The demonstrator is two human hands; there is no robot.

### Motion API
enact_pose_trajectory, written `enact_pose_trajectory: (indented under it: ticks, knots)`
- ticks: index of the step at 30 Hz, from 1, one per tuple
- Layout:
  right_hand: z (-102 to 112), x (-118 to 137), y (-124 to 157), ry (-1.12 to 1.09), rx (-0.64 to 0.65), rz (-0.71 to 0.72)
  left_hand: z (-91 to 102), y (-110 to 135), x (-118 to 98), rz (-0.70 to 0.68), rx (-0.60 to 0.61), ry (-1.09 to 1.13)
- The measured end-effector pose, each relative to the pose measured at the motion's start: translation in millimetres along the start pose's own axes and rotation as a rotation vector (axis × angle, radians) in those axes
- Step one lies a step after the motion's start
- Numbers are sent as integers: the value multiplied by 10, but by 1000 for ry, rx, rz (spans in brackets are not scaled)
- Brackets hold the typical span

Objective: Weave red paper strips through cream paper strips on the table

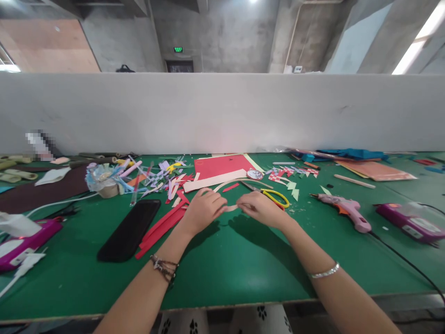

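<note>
Bare forearms (139, 294) (306, 248), narrow curved paper strip (231, 208)

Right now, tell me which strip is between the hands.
The pale strip, spanning the gap between the left hand and right hand; the red strips lie apart on the green table.

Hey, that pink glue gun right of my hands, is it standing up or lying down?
Lying down: the glue gun is on its side, with its nozzle and handle both low along the green table.
</note>
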State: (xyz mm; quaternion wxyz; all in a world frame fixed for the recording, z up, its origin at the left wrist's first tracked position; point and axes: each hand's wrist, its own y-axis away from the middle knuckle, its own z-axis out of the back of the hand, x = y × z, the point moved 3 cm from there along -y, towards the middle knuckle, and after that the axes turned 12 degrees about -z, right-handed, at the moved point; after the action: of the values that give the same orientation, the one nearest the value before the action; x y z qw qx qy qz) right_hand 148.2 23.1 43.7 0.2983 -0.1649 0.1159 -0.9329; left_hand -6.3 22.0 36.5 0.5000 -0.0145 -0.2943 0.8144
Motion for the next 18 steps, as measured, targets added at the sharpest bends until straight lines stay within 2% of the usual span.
enact_pose_trajectory:
  ticks: [2,6,12,15,18]
  knots:
    - [6,-6,1,40,-68,-17,-19,13,-6,24,45,25]
    - [-16,-1,6,45,-171,-46,-47,8,-34,43,49,100]
    - [-37,30,9,-9,-177,-7,-24,-4,-43,121,-81,64]
    - [-29,51,12,25,-165,15,-39,-11,-53,54,-9,72]
    - [-28,103,9,101,-211,3,-97,-15,-57,20,98,82]
